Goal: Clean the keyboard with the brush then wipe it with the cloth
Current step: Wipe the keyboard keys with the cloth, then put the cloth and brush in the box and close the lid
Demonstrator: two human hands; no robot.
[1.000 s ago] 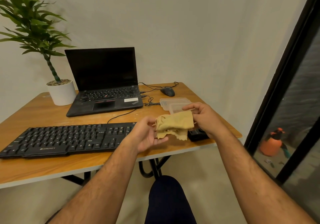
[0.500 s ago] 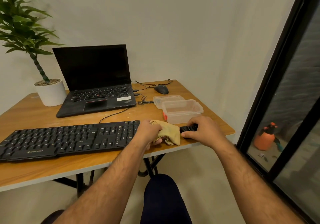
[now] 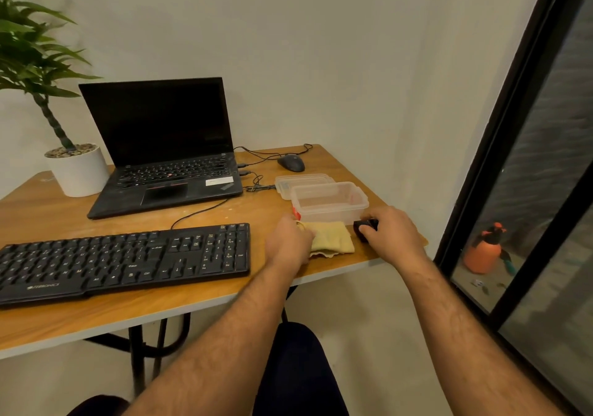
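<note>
A black keyboard (image 3: 125, 260) lies along the front of the wooden table (image 3: 192, 300). To its right a folded yellow cloth (image 3: 332, 240) lies flat on the table. My left hand (image 3: 288, 243) rests on the cloth's left end, fingers on the fabric. My right hand (image 3: 393, 234) curls over a small black object, likely the brush (image 3: 364, 225), at the table's right front corner. Most of that object is hidden under my fingers.
A clear plastic box (image 3: 330, 203) stands just behind the cloth, its lid (image 3: 303, 180) behind it. An open laptop (image 3: 163, 149), a mouse (image 3: 291, 162), cables and a potted plant (image 3: 75, 168) sit at the back. A dark window frame (image 3: 500, 146) runs down the right.
Both hands have lowered the cloth from mid-air onto the table. The right hand let go of it and moved right onto the small black object. The cloth now lies flatter.
</note>
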